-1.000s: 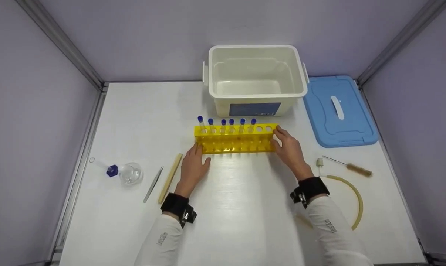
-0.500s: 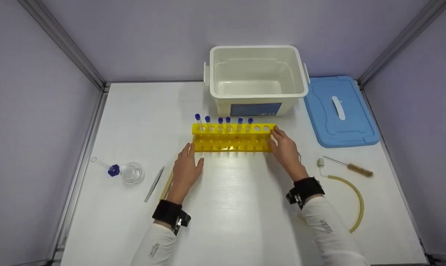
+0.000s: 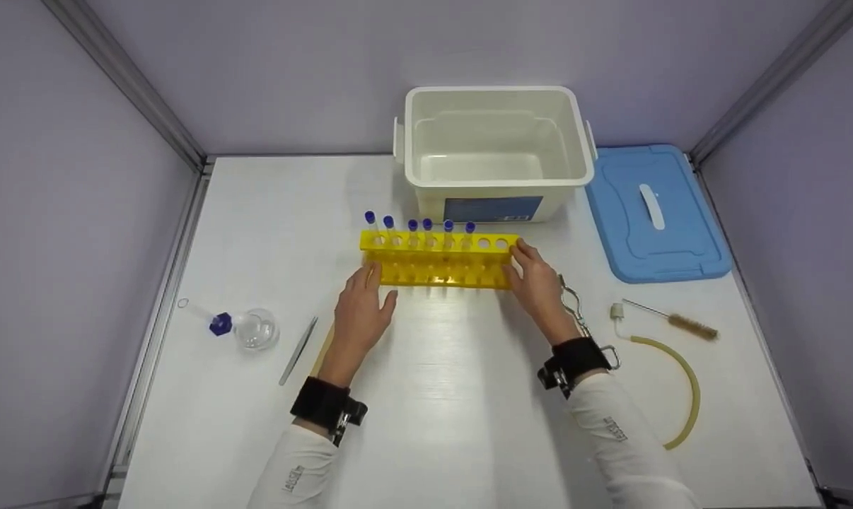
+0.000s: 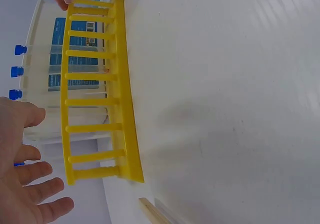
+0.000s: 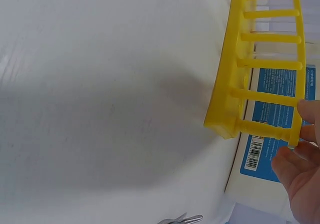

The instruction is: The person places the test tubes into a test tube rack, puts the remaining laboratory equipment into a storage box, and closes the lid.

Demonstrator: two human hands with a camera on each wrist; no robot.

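A yellow test tube rack (image 3: 440, 270) stands crosswise in front of the white bin, with several blue-capped test tubes (image 3: 427, 225) in its left and middle holes. The two holes at its right end hold no tube. My right hand (image 3: 537, 288) grips the rack's right end; in the right wrist view its thumb lies in front of the upper bar and the fingers curl behind. My left hand (image 3: 361, 311) is at the rack's left front corner. In the left wrist view, the left hand's fingers (image 4: 47, 189) are spread loosely beside the rack's end, curled round nothing.
Behind the rack is the white bin (image 3: 494, 177), with a blue lid (image 3: 660, 212) to its right. Tweezers (image 3: 298, 351) and a round glass vessel (image 3: 257, 329) lie left. A metal clamp (image 3: 572, 300), a brush (image 3: 692, 326) and a tan hose (image 3: 695, 389) lie right.
The rack has shifted left and slightly back, with the right hand moving along. The left hand slid off its left end, then came back to the corner. The metal clamp has come into sight.
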